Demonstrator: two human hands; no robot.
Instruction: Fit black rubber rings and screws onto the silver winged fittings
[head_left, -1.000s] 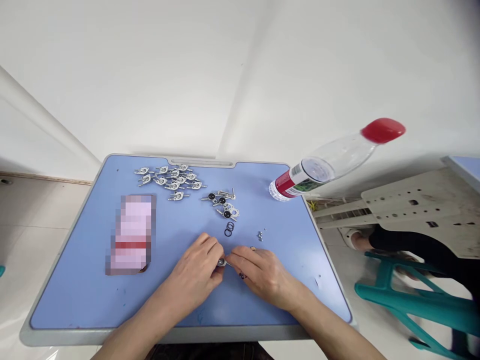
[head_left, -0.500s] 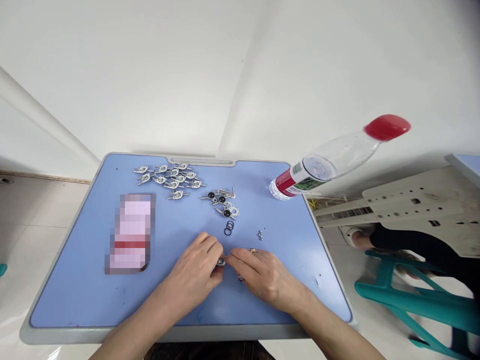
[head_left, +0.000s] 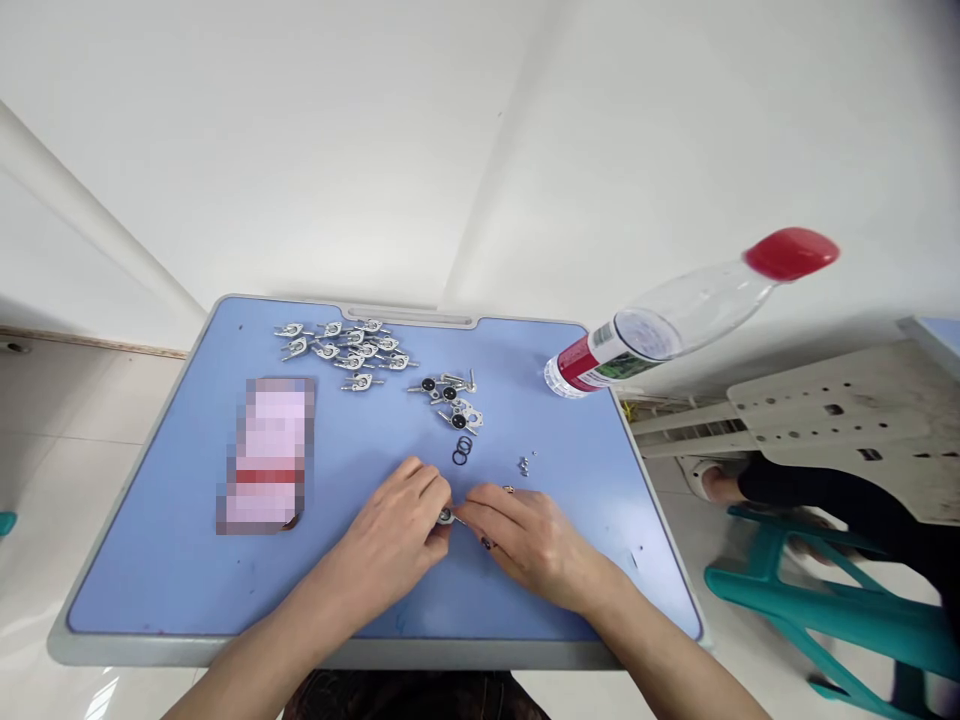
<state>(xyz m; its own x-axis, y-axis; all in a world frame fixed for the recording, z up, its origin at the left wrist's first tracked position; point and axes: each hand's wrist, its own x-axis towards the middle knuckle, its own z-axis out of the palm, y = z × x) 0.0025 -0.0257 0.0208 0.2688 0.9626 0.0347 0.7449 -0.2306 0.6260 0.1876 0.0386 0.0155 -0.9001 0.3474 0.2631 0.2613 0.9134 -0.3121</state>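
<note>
My left hand [head_left: 405, 515] is closed, thumb and fingers around a small silver metal valve [head_left: 445, 516] whose round face shows at the fingertips. My right hand [head_left: 529, 535] is pinched just to the right of it. A thin shiny piece runs between the valve and those right fingertips; whether it is a tool or the valve's own pipe, I cannot tell. Beyond the hands lie several black rubber rings [head_left: 462, 451]. Behind the rings are loose metal plates and valve bodies with black round gaskets [head_left: 458, 421]. Several tiny screws [head_left: 523, 466] lie to the right.
A pile of similar metal valves [head_left: 362, 350] sits at the back left of the blue table [head_left: 150, 560]. Nearer me is a blurred-out phone-like object [head_left: 270, 455]. A red-capped bottle [head_left: 645, 335] stands back right. Beyond the right edge are a teal stool [head_left: 810, 600] and another person's leg [head_left: 825, 495].
The view has shifted slightly. My right fingertips have drawn a little away from the valve, and the thin shiny piece between them now shows. My left hand keeps its hold.
</note>
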